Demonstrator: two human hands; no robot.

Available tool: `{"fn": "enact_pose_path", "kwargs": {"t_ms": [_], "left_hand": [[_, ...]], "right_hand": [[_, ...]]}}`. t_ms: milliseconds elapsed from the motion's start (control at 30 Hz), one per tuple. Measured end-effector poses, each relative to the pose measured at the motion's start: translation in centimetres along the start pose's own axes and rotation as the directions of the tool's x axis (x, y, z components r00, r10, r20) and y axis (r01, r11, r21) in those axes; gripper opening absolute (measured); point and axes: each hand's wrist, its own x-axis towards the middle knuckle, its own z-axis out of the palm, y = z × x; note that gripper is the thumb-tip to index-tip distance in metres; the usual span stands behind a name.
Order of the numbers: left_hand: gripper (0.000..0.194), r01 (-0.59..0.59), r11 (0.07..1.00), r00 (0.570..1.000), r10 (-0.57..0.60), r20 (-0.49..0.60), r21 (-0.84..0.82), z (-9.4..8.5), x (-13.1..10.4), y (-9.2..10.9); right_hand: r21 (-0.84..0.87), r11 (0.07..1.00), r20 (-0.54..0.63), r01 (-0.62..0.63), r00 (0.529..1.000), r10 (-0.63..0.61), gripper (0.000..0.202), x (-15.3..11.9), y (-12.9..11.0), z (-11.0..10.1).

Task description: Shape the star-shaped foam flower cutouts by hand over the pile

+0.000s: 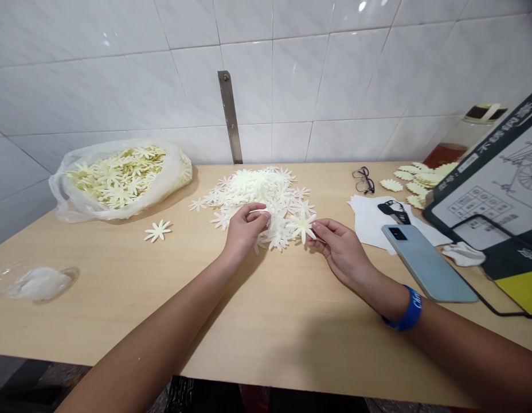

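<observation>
Forearms (149,341) noted across lower frame | flower cutout (302,225) pinched by right hand (343,252), frame centre, at right edge of pile (257,189) | grip of left hand (244,229) cannot be told | risk: petals may be creased if pinched hard or snagged
</observation>
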Motion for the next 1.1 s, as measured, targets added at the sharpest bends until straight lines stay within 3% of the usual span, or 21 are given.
{"fn": "enact_pose_path", "kwargs": {"t_ms": [133, 233, 300, 400, 467, 533, 933, 1000, 1100], "left_hand": [[0.026, -0.051, 0.994, 0.999, 0.05, 0.009, 0.1, -0.2, 0.2, 0.0], [0.014, -0.2, 0.918, 0.979, 0.2, 0.036, 0.342, -0.3, 0.2, -0.2], [0.012, -0.358, 0.79, 0.928, 0.36, 0.096, 0.498, -0.3, 0.0, -0.3], [0.015, -0.555, 0.593, 0.811, 0.541, 0.222, 0.584, 0.2, -0.8, -0.4], [0.013, -0.623, 0.521, 0.754, 0.598, 0.271, 0.584, 0.7, -1.5, -0.2], [0.012, -0.652, 0.485, 0.728, 0.616, 0.303, 0.583, 1.2, -2.0, -0.1], [0.011, -0.69, 0.501, 0.709, 0.612, 0.349, 0.523, 1.7, -2.4, -0.6], [0.011, -0.661, 0.554, 0.741, 0.586, 0.327, 0.506, 1.9, -2.5, -0.5], [0.01, -0.526, 0.715, 0.85, 0.458, 0.259, 0.461, 2.1, -2.6, -0.3]], "right_hand": [[0.004, 1.0, -0.015, -0.01, 1.0, 0.01, 0.029, 0.0, -0.1, 0.2], [0.003, 1.0, -0.008, -0.012, 1.0, 0.012, 0.028, 0.1, 0.0, 0.2], [-0.001, 1.0, -0.004, -0.012, 1.0, 0.012, 0.027, 0.1, 0.1, 0.1], [-0.014, 1.0, 0.005, 0.0, 1.0, 0.0, 0.026, 0.0, 0.2, 0.0], [-0.024, 1.0, 0.023, 0.013, 1.0, -0.013, 0.025, 0.0, 0.2, 0.1], [-0.038, 0.999, 0.036, 0.027, 0.999, -0.026, 0.025, -0.1, 0.2, 0.2], [-0.116, 0.987, 0.116, 0.11, 0.989, -0.096, 0.02, -0.5, 0.4, 0.3], [-0.12, 0.986, 0.108, 0.114, 0.989, -0.101, 0.02, -0.5, 0.4, 0.3], [-0.113, 0.988, 0.093, 0.108, 0.991, -0.097, 0.02, -0.5, 0.4, 0.4]]}}
